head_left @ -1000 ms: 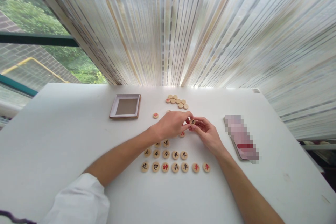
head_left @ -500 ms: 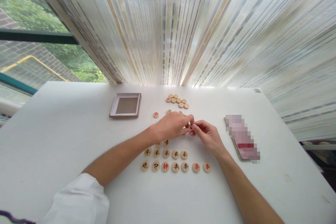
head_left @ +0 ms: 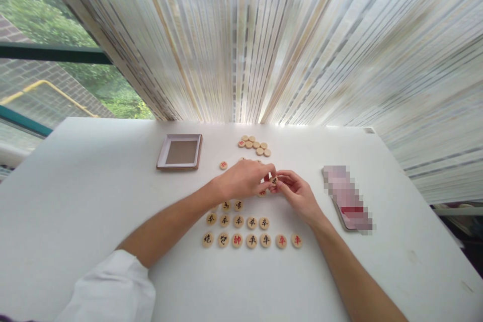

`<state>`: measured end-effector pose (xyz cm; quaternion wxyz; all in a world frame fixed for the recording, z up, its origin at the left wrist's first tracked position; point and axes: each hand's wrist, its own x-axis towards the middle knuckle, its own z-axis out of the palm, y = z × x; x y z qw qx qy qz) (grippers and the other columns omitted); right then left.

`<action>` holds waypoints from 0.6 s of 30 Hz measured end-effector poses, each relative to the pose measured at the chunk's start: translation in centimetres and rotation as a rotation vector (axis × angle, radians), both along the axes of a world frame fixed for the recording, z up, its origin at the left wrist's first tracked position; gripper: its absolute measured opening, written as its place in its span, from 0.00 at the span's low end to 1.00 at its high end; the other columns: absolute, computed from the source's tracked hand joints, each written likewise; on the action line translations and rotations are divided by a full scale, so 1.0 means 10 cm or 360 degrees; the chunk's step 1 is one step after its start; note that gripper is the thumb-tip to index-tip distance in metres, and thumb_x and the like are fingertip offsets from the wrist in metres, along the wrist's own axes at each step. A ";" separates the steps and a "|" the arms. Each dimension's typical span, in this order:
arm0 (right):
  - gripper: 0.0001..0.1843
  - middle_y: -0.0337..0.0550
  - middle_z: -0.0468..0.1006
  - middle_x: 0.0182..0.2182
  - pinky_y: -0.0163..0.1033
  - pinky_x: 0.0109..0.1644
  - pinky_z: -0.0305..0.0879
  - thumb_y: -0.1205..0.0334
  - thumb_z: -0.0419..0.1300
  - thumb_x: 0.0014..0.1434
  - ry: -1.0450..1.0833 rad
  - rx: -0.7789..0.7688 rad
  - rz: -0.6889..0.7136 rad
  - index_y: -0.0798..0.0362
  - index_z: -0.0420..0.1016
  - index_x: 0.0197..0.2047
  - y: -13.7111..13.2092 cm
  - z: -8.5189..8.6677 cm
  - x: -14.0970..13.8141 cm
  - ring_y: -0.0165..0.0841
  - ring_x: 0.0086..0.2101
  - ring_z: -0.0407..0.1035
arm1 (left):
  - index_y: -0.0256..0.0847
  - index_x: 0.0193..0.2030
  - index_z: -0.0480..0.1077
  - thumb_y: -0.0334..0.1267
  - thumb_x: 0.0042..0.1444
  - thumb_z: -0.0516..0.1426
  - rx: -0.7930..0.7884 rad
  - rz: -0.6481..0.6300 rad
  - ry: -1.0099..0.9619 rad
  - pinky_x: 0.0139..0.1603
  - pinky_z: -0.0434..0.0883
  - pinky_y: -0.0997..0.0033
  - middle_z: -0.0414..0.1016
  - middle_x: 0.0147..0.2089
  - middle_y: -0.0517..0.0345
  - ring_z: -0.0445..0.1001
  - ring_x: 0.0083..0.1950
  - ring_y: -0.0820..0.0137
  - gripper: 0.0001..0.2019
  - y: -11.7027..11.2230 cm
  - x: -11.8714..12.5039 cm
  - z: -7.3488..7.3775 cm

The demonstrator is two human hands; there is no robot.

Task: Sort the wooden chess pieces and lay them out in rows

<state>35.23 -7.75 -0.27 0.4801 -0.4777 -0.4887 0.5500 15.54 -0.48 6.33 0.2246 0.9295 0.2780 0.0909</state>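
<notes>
Between my two hands is a round wooden Chinese chess piece (head_left: 273, 181), its dark character turned up. My left hand (head_left: 247, 178) reaches across from the left and pinches the piece at its left edge with thumb and fingertips. From the other side, my right hand (head_left: 298, 195) grips its right edge with the thumb and curled fingers. A red-marked piece (head_left: 262, 192) lies just under the fingers. Below the hands, face-up pieces form rows, among them black soldiers (head_left: 238, 221) and a red general (head_left: 237, 240). My left hand and forearm partly cover other pieces.
Mostly blank-side-up pieces (head_left: 256, 145) cluster at the back of the white table (head_left: 113, 186). One red piece (head_left: 223, 165) lies alone left of them. A shallow open box (head_left: 180, 152) stands at the back left. A partly blurred pink object (head_left: 347, 198) lies to the right.
My right thumb has slid off the face of the held piece towards its edge, and the character now shows. Both hands stay in nearly the same place.
</notes>
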 end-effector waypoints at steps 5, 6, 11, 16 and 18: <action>0.19 0.43 0.83 0.42 0.46 0.49 0.79 0.50 0.70 0.56 0.0073 0.0039 -0.0122 0.46 0.73 0.47 -0.01 0.01 -0.04 0.38 0.42 0.79 | 0.44 0.50 0.70 0.40 0.66 0.55 -0.0161 0.0062 -0.0096 0.37 0.67 0.71 0.80 0.34 0.60 0.78 0.37 0.67 0.09 0.02 0.01 -0.01; 0.19 0.43 0.82 0.43 0.47 0.50 0.79 0.51 0.71 0.56 0.0086 0.0053 -0.0159 0.46 0.72 0.47 -0.02 0.01 -0.05 0.38 0.43 0.80 | 0.44 0.51 0.70 0.40 0.66 0.55 -0.0180 0.0084 -0.0122 0.38 0.68 0.71 0.80 0.34 0.60 0.78 0.37 0.67 0.09 0.02 0.02 -0.01; 0.17 0.42 0.80 0.47 0.47 0.54 0.78 0.55 0.70 0.58 0.0075 0.0138 -0.0224 0.46 0.74 0.48 -0.07 0.01 -0.11 0.38 0.43 0.80 | 0.42 0.48 0.72 0.43 0.65 0.57 -0.0219 0.0120 -0.0216 0.38 0.68 0.73 0.79 0.37 0.59 0.76 0.37 0.69 0.09 0.05 0.02 -0.01; 0.15 0.43 0.81 0.46 0.49 0.56 0.76 0.57 0.67 0.62 -0.0093 0.0320 -0.0232 0.45 0.75 0.51 -0.12 0.00 -0.15 0.39 0.46 0.79 | 0.40 0.39 0.77 0.50 0.65 0.56 -0.0138 0.0145 -0.0210 0.36 0.66 0.73 0.81 0.35 0.57 0.76 0.35 0.70 0.16 0.06 0.03 -0.04; 0.14 0.43 0.80 0.46 0.48 0.56 0.76 0.58 0.66 0.62 -0.0219 0.0414 -0.0260 0.44 0.76 0.51 -0.14 0.01 -0.16 0.39 0.46 0.78 | 0.40 0.39 0.78 0.51 0.66 0.55 -0.0088 0.0147 -0.0185 0.36 0.66 0.73 0.81 0.34 0.56 0.77 0.35 0.69 0.17 0.05 0.04 -0.05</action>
